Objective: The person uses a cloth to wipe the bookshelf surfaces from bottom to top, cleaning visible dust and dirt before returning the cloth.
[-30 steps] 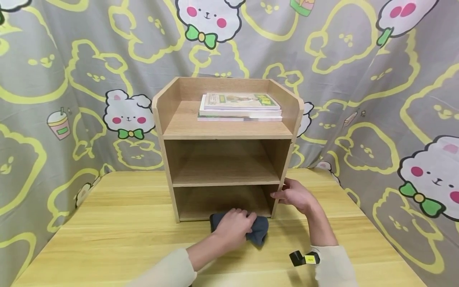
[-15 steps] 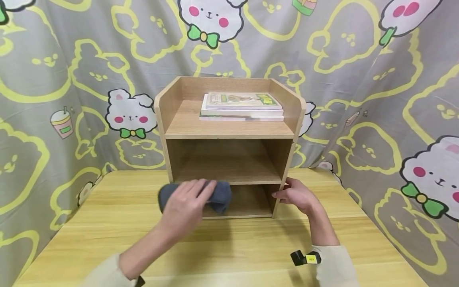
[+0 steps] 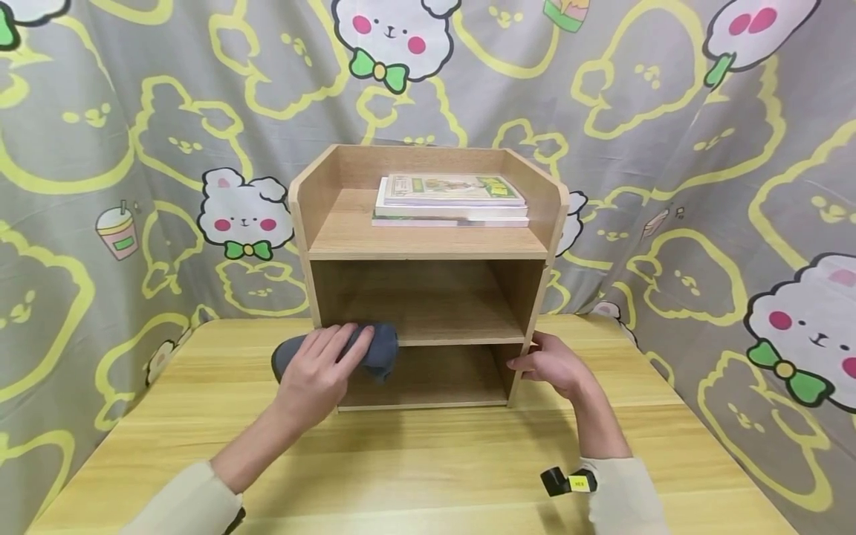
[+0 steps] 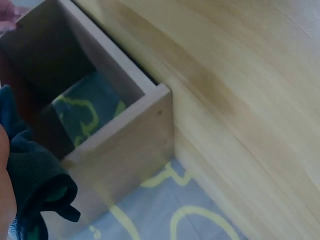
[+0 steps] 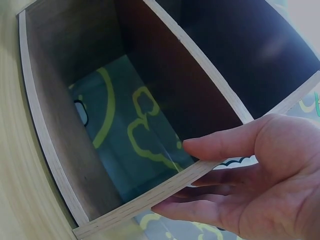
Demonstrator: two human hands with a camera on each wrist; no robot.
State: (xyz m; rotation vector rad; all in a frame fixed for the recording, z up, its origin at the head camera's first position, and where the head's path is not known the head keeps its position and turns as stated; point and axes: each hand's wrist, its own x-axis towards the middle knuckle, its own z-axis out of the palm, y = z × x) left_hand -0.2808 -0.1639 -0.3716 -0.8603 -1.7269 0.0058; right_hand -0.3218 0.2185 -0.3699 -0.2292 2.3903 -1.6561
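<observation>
My left hand [image 3: 317,375] grips a dark blue cloth [image 3: 383,348] at the left front edge of a light wooden shelf unit [image 3: 428,255]. In the left wrist view, the bunched cloth [image 4: 42,175] hangs beside the side panel [image 4: 125,135], and only a sliver of the hand shows. My right hand [image 3: 555,364] holds the unit's right side panel low down, level with the bottom compartment. In the right wrist view, its thumb lies inside that panel and the fingers of the hand [image 5: 270,175] lie outside. Their tips are partly hidden behind the panel in the head view.
A small stack of books [image 3: 451,200] lies on the unit's top shelf, which has raised sides and back. The unit stands on a wooden table [image 3: 414,475]. A grey patterned curtain [image 3: 167,111] surrounds the table. A black wrist device [image 3: 568,481] sits at the right sleeve.
The left hand has lifted the cloth from the bottom shelf's front edge and carried it left to the unit's left side. My right hand keeps its hold on the right panel.
</observation>
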